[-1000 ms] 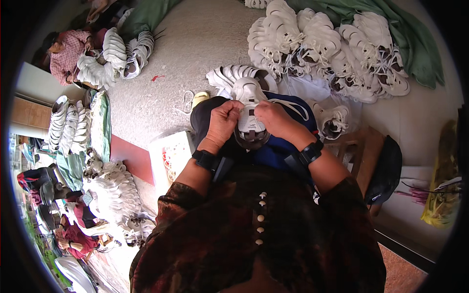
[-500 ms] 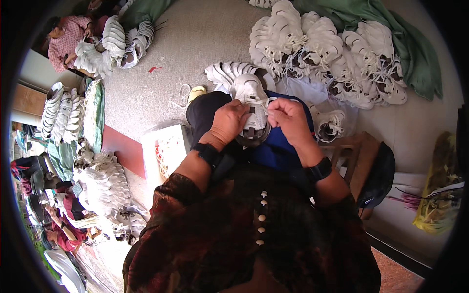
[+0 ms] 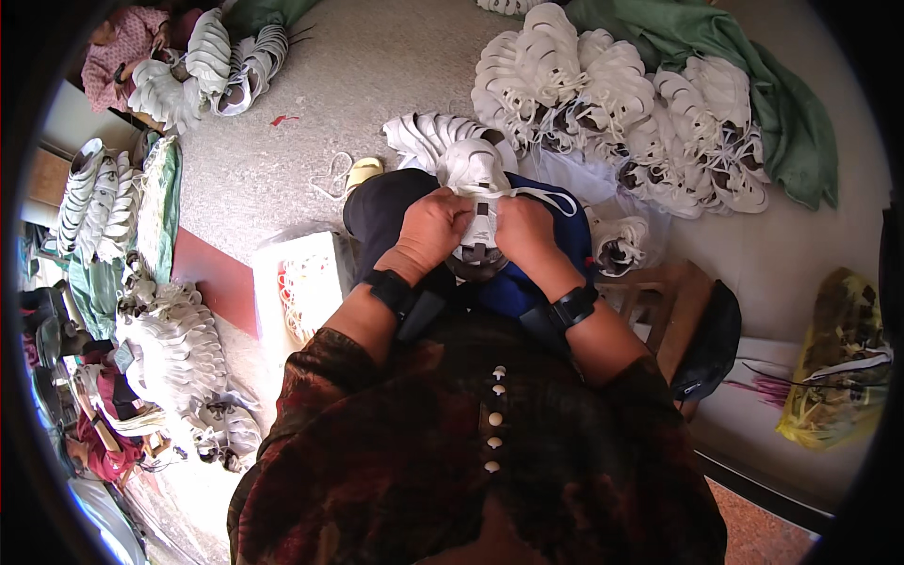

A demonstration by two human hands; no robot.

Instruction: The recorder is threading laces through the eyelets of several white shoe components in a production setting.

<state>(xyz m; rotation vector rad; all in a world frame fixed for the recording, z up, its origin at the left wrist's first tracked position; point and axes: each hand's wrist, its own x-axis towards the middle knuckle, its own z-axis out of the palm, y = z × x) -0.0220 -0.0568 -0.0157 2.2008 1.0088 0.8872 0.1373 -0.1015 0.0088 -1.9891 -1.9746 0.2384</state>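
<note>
Both hands, left hand and right hand, closer together than before, fingers clamped on the white shoe upper

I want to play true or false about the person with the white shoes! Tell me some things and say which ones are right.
1. Both hands are on one white shoe. True: the left hand and the right hand grip it from either side.
2. The shoe rests on a table. False: it sits on the person's lap, over a blue cloth.
3. A big pile of white shoes lies on the floor ahead. True.
4. The cloth beside that pile is red. False: it is a green cloth.
5. Each wrist wears a dark band. True: one on the left wrist, one on the right wrist.
</note>
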